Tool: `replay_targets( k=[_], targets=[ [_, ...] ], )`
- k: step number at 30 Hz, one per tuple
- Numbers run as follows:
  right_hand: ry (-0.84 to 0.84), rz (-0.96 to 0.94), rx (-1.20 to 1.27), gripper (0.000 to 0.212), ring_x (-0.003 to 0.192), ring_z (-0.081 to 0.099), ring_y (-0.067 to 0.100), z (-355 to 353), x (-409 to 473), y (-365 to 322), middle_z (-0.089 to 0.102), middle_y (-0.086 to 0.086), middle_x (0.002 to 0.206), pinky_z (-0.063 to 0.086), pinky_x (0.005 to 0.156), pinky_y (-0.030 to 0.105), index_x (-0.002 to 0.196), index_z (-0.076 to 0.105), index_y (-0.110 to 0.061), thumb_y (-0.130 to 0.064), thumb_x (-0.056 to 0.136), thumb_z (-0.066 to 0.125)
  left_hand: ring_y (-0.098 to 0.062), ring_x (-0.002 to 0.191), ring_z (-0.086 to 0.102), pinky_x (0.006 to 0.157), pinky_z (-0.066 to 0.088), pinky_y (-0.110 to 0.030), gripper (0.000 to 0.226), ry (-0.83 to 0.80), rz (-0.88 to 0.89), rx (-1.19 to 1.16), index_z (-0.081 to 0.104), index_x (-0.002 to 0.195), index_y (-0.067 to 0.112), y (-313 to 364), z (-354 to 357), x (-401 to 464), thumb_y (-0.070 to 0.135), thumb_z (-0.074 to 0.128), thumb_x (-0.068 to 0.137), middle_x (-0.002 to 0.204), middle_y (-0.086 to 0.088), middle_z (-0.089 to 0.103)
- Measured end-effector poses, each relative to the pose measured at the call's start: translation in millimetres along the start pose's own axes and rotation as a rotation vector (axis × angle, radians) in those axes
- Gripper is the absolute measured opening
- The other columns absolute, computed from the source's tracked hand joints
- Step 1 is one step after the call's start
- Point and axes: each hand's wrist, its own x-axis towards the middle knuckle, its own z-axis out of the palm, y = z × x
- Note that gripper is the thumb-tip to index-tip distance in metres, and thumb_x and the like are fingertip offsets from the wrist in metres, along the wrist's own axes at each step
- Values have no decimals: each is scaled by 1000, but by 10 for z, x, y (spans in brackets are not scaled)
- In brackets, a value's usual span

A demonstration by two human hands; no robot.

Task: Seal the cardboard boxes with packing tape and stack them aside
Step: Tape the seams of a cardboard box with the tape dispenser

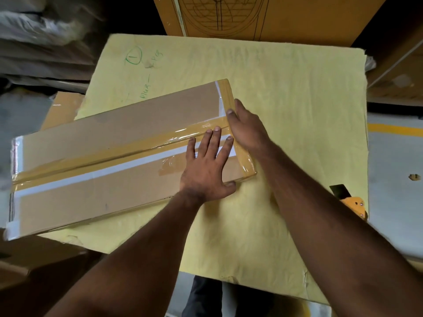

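A long flat cardboard box (pixel 103 133) lies slantwise on a yellow sheet (pixel 286 106). Brown packing tape (pixel 114 154) runs along its middle seam and over its right end. My left hand (pixel 206 165) lies flat on the box top near the right end, fingers spread, fingertips on the tape. My right hand (pixel 246 126) presses against the box's right end edge, thumb on the taped corner. An orange tape dispenser (pixel 353 203) rests at the sheet's right edge, apart from both hands.
A large cardboard box (pixel 263 17) with a printed drawing stands behind the sheet. More cardboard (pixel 59 106) pokes out under the sheet at left. Grey floor with a yellow line (pixel 393 129) lies to the right. Wrapped bundles (pixel 41 42) sit at upper left.
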Motion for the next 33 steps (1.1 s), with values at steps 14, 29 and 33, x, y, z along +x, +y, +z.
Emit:
replay_targets(
  k=[14, 29, 33],
  targets=[
    [86, -120, -244, 55, 100, 64, 40, 125, -1414, 648, 67, 20, 111, 52, 81, 42, 153, 30, -8, -11, 101, 43, -28, 154, -2, 120, 3, -59, 113, 15, -26, -9, 4, 159, 24, 38, -23, -43, 74, 40, 65, 167, -12, -4],
    [17, 26, 148, 27, 81, 66, 17, 50, -1664, 561, 72, -1, 88, 50, 69, 27, 99, 73, -13, -3, 91, 50, -30, 137, 28, 118, 17, -50, 102, -114, -144, -432, 49, 133, 25, 84, -482, -292, 89, 23, 58, 143, -7, 36],
    [129, 87, 308, 53, 125, 54, 18, -9, -1131, 159, 53, 1, 144, 44, 98, 25, 147, 44, -19, -13, 95, 48, -36, 151, -7, 117, 0, -64, 122, -140, -235, -218, 3, 158, 13, 479, -200, -310, 88, 38, 67, 163, -15, -2]
  ],
)
